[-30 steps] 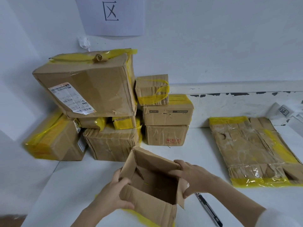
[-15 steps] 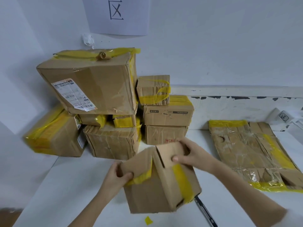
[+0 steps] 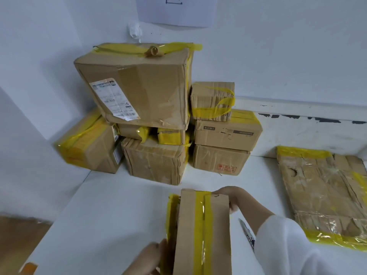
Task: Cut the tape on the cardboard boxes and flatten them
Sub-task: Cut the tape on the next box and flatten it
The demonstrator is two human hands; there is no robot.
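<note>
A small cardboard box (image 3: 202, 233) stands on the white table (image 3: 111, 219) in front of me, its taped face up with a yellow tape strip running down the middle. My left hand (image 3: 149, 259) holds its near left side, at the loose flap. My right hand (image 3: 232, 197) grips its far right corner. A utility knife (image 3: 247, 233) lies on the table just right of the box, partly under my right sleeve.
A pile of several taped boxes (image 3: 151, 108) fills the back left corner against the wall. A flattened box (image 3: 325, 195) with yellow tape lies at the right. A paper sheet (image 3: 174, 10) hangs on the wall.
The open box has been turned over, so its taped bottom now faces up. Both hands moved with it, and my view has dropped closer to the table.
</note>
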